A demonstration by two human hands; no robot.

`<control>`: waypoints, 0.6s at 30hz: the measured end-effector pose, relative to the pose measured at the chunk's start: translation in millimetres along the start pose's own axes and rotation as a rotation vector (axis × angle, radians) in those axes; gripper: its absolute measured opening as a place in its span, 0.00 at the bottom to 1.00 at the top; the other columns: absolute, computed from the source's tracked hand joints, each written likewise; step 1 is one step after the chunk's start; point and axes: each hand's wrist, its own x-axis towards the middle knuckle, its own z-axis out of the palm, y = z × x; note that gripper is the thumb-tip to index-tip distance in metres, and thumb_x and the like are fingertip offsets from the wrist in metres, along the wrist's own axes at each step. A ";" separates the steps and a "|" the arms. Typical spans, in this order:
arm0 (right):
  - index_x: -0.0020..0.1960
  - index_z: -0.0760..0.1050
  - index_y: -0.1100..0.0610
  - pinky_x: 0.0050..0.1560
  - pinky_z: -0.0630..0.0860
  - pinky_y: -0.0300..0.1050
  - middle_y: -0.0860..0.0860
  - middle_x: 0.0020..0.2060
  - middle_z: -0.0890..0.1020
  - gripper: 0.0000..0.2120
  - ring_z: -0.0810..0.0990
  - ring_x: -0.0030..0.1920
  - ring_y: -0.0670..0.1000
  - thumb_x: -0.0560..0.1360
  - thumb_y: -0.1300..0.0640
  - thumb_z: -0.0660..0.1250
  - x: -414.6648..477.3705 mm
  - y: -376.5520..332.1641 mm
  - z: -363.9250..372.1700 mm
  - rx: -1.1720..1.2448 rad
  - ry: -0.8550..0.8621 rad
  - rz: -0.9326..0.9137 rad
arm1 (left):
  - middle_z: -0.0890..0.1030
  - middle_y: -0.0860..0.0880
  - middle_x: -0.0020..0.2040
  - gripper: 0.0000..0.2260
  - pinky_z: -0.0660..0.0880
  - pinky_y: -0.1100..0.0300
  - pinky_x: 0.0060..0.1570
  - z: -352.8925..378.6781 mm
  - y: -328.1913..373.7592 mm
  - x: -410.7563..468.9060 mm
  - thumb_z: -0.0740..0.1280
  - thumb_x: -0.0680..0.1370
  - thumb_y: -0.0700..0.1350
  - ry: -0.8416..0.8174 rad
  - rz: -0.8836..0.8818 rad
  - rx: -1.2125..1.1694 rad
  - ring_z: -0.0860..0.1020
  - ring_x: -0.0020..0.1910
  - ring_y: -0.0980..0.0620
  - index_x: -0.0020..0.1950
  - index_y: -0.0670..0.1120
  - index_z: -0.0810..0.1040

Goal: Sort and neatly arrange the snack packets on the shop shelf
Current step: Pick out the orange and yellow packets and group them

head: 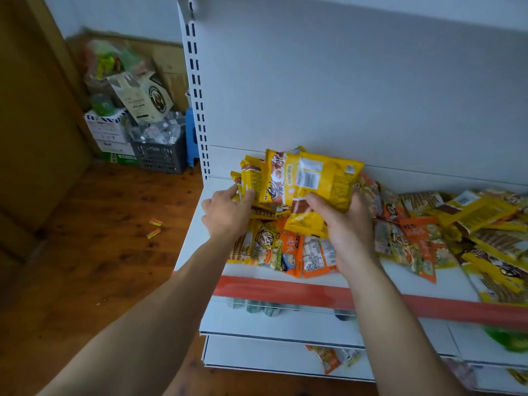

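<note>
At shelf (451, 284), right hand (347, 224) grips white-labelled yellow packet (328, 178).

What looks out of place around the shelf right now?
Two small packets lie on the wooden floor, left of the shelf. On the shelf, orange and yellow packets sprawl in a jumbled, overlapping heap rather than rows. Lower down, an orange packet hangs askew over a shelf edge.
</note>
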 end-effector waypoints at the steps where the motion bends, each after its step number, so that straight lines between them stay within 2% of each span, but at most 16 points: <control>1: 0.52 0.77 0.49 0.43 0.79 0.45 0.46 0.45 0.85 0.14 0.84 0.45 0.47 0.69 0.49 0.76 3.5 0.8 7.5 -0.075 0.036 -0.010 | 0.79 0.48 0.60 0.25 0.70 0.41 0.62 0.3 -0.5 -1.6 0.59 0.75 0.66 -0.039 0.019 -0.028 0.71 0.64 0.42 0.69 0.58 0.73; 4: 0.49 0.71 0.50 0.37 0.72 0.36 0.40 0.40 0.79 0.15 0.78 0.40 0.38 0.71 0.48 0.74 12.1 11.1 15.1 -0.246 0.119 0.002 | 0.78 0.47 0.52 0.27 0.74 0.40 0.57 1.5 1.7 -5.1 0.60 0.76 0.63 -0.101 0.041 -0.038 0.76 0.59 0.41 0.74 0.57 0.63; 6: 0.50 0.69 0.48 0.34 0.68 0.32 0.38 0.39 0.77 0.15 0.75 0.38 0.34 0.71 0.47 0.74 14.7 18.4 10.2 -0.280 0.146 0.025 | 0.78 0.46 0.56 0.28 0.74 0.40 0.58 3.2 5.7 -6.2 0.62 0.77 0.62 -0.095 0.080 0.007 0.76 0.60 0.41 0.75 0.56 0.60; 8: 0.52 0.74 0.50 0.35 0.71 0.36 0.39 0.41 0.80 0.15 0.79 0.41 0.38 0.71 0.48 0.75 16.2 25.5 5.6 -0.261 0.168 0.044 | 0.75 0.47 0.64 0.28 0.74 0.45 0.58 5.3 8.2 -6.7 0.62 0.78 0.59 -0.082 0.121 -0.019 0.76 0.61 0.44 0.77 0.57 0.59; 11: 0.56 0.76 0.50 0.44 0.78 0.43 0.41 0.45 0.82 0.16 0.82 0.46 0.45 0.71 0.48 0.75 15.0 32.4 3.3 -0.259 0.203 0.059 | 0.72 0.48 0.65 0.24 0.72 0.54 0.52 6.5 4.9 -7.5 0.63 0.80 0.54 -0.065 0.173 -0.161 0.76 0.56 0.48 0.76 0.60 0.62; 13: 0.65 0.73 0.54 0.54 0.79 0.52 0.48 0.56 0.82 0.27 0.81 0.56 0.52 0.71 0.46 0.75 13.9 34.0 2.8 -0.258 0.210 0.102 | 0.71 0.50 0.64 0.23 0.73 0.56 0.55 4.5 1.9 -8.6 0.64 0.80 0.51 -0.050 0.197 -0.279 0.75 0.57 0.51 0.75 0.59 0.65; 15: 0.71 0.69 0.56 0.59 0.78 0.57 0.51 0.61 0.80 0.33 0.80 0.60 0.55 0.71 0.45 0.75 12.8 34.4 1.7 -0.223 0.218 0.126 | 0.71 0.52 0.60 0.22 0.72 0.63 0.55 0.6 1.0 -10.7 0.65 0.80 0.48 -0.004 0.227 -0.349 0.74 0.53 0.61 0.74 0.57 0.68; 17: 0.67 0.72 0.55 0.57 0.79 0.57 0.49 0.56 0.82 0.28 0.82 0.55 0.53 0.71 0.47 0.75 11.4 32.7 1.3 -0.209 0.230 0.113 | 0.70 0.54 0.56 0.21 0.68 0.76 0.48 -4.3 4.3 -11.4 0.66 0.80 0.47 0.046 0.238 -0.415 0.71 0.49 0.68 0.73 0.55 0.70; 18: 0.63 0.74 0.54 0.55 0.80 0.57 0.47 0.52 0.83 0.23 0.83 0.52 0.51 0.71 0.48 0.75 10.1 31.8 0.8 -0.204 0.236 0.102 | 0.70 0.55 0.54 0.21 0.68 0.77 0.47 -7.1 6.8 -11.3 0.67 0.79 0.46 0.068 0.230 -0.458 0.71 0.49 0.69 0.72 0.55 0.71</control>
